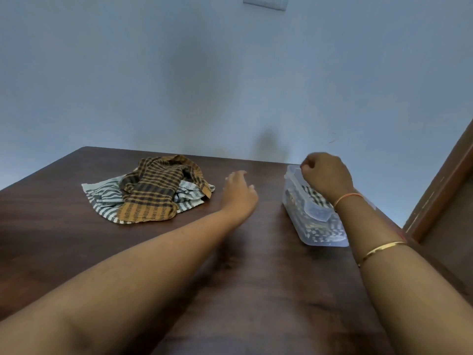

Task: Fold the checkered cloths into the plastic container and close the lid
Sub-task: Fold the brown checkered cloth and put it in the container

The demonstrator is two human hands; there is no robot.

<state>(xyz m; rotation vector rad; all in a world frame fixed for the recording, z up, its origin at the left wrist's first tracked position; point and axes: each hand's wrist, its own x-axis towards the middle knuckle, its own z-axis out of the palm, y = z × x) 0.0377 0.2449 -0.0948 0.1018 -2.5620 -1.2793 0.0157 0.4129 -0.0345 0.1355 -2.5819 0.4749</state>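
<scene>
An orange-and-black checkered cloth (153, 190) lies crumpled on top of a grey-and-white striped cloth (105, 198) at the table's far left. A clear plastic container (320, 234) stands at the right edge, with black-and-white checkered cloth (316, 196) showing inside. Its translucent lid (314, 208) rests tilted on top. My right hand (325, 175) is curled over the container's far end, fingers closed on the lid's edge. Between the cloths and the container hovers my left hand (239, 193), fingers apart and holding nothing.
The dark wooden table (230, 265) meets a pale blue wall at its far edge. A wooden door frame (440, 193) stands close to the right of the container. A switch plate (265, 1) is high on the wall.
</scene>
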